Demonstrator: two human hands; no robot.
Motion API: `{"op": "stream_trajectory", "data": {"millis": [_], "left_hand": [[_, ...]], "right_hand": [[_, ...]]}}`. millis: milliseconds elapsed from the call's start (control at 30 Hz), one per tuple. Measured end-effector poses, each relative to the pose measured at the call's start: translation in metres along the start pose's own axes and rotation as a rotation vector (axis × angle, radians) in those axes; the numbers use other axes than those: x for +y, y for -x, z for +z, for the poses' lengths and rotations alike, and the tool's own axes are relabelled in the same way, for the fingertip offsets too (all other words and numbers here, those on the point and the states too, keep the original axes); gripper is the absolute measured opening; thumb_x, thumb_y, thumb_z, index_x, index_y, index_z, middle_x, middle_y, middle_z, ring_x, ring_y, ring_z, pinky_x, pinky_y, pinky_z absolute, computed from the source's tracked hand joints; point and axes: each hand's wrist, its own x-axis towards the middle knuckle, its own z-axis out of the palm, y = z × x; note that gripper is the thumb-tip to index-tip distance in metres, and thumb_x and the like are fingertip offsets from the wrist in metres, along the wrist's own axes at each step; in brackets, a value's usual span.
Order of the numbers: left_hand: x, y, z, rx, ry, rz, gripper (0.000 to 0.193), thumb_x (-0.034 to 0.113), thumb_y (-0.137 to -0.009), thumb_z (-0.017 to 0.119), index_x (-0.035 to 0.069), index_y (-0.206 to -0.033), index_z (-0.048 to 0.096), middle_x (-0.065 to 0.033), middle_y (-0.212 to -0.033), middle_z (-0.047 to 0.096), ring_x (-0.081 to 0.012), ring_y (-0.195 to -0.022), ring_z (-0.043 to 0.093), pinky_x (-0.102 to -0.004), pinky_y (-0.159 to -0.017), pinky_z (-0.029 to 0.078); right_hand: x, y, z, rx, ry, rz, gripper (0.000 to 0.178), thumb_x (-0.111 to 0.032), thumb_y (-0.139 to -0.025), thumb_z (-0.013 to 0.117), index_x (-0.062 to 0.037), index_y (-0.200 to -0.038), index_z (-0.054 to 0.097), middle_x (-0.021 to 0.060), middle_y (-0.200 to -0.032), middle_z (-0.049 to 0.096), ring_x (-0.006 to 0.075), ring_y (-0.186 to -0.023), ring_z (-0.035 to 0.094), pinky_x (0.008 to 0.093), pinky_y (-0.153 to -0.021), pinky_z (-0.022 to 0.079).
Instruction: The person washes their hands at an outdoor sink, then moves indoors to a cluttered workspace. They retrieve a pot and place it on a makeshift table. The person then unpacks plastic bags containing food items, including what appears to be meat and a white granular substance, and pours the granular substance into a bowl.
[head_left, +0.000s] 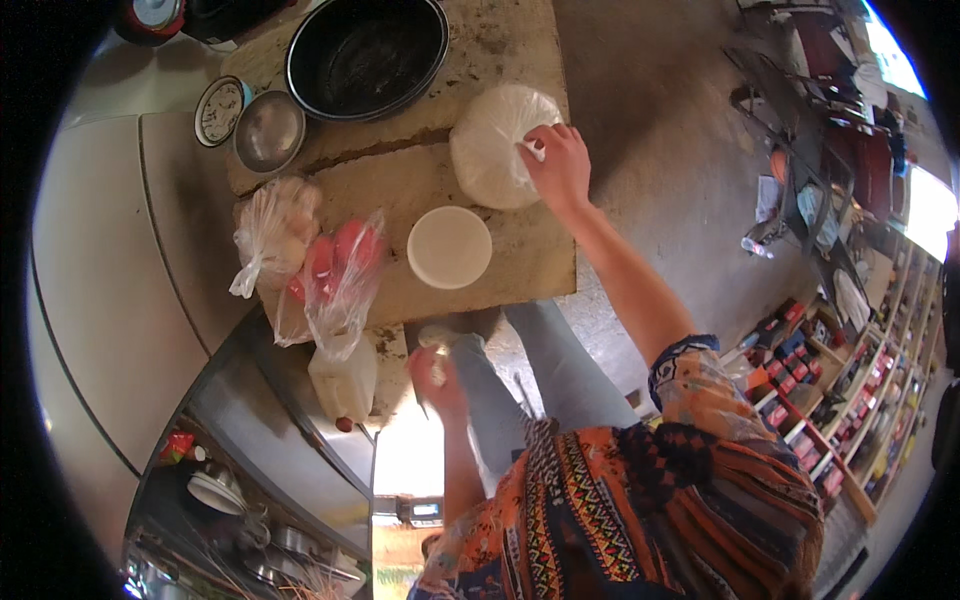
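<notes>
Plastic bag (485,145) full of whitish stuff is sitting near the right edge of the worn table (540,255), and the right hand (560,168) has its gathered top pinched between the fingers. Left hand (434,375) is down past the near edge, close to a pale jug (343,382); too blurry, so can't tell if it's gripping anything. White bowl (450,248) is just beside the bag, and a big black pan (367,55) sits farther back.
</notes>
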Motion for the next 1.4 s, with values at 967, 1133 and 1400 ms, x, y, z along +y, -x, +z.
{"op": "stream_trajectory", "data": {"millis": [967,1133,1400], "left_hand": [[0.164,-0.286,0.232,-0.413,0.152,0.033,0.016,0.015,-0.072,0.064,0.002,-0.081,0.063,-0.0114,-0.079,0.062,-0.028,-0.08,0.055,-0.0365,-0.075,0.044],[0.195,-0.296,0.228,-0.506,-0.294,0.667,0.016,0.016,-0.072,0.062,0.003,-0.081,0.059,-0.0102,-0.083,0.059,-0.0294,-0.085,0.053,-0.04,-0.076,0.042],[0.197,-0.303,0.222,-0.534,0.019,0.509,0.01,0.01,-0.069,0.065,0.003,-0.075,0.062,-0.0091,-0.08,0.061,-0.0274,-0.079,0.054,-0.0369,-0.071,0.043]], "right_hand": [[0.05,-0.04,-0.01,-0.179,-0.444,0.106,0.011,-0.005,-0.073,0.064,-0.0039,-0.083,0.062,0.0092,-0.083,0.06,0.028,-0.083,0.051,0.0376,-0.073,0.042],[0.054,-0.041,-0.012,0.038,-0.437,0.135,0.016,-0.005,-0.07,0.067,-0.0054,-0.086,0.062,0.0082,-0.085,0.059,0.0257,-0.083,0.051,0.036,-0.073,0.042],[0.053,-0.042,0.01,0.1,-0.578,0.338,0.012,-0.009,-0.071,0.071,-0.0062,-0.079,0.063,0.0055,-0.079,0.058,0.0192,-0.075,0.05,0.0301,-0.067,0.042]]}}
